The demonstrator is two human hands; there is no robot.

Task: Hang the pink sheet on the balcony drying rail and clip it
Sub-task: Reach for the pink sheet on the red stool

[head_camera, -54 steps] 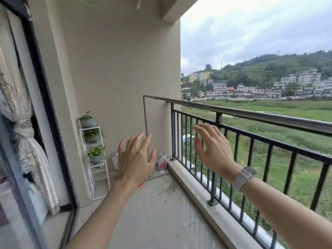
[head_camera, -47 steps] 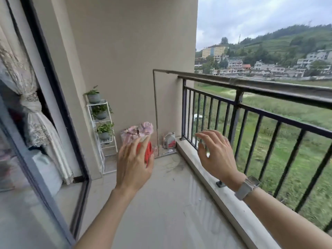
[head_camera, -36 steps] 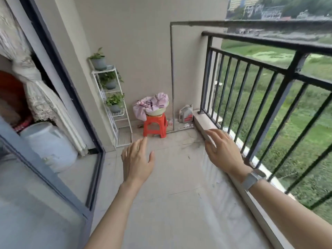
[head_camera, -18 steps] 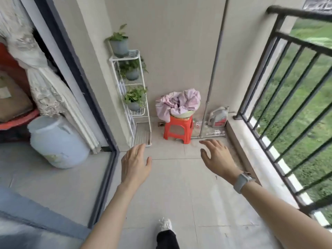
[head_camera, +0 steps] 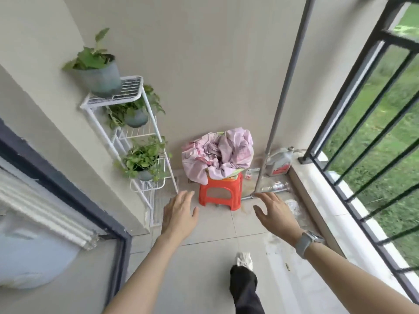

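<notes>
Bare forearms, grey wristwatch, black trouser leg, white shoe

Both bare arms reach forward and down. The left hand is spread, palm down, fingers loosely extended, holding nothing. The right hand is likewise spread and empty, thumb out to its left, a watch on its wrist.

- A home balcony — tiled floor, plain beige wall, dark metal railing with grass beyond.
- A white wire plant stand holds 3 potted plants.
- A small red plastic stool carries crumpled pink laundry.
- A sliding glass door — curtain behind it — leads indoors.
</notes>
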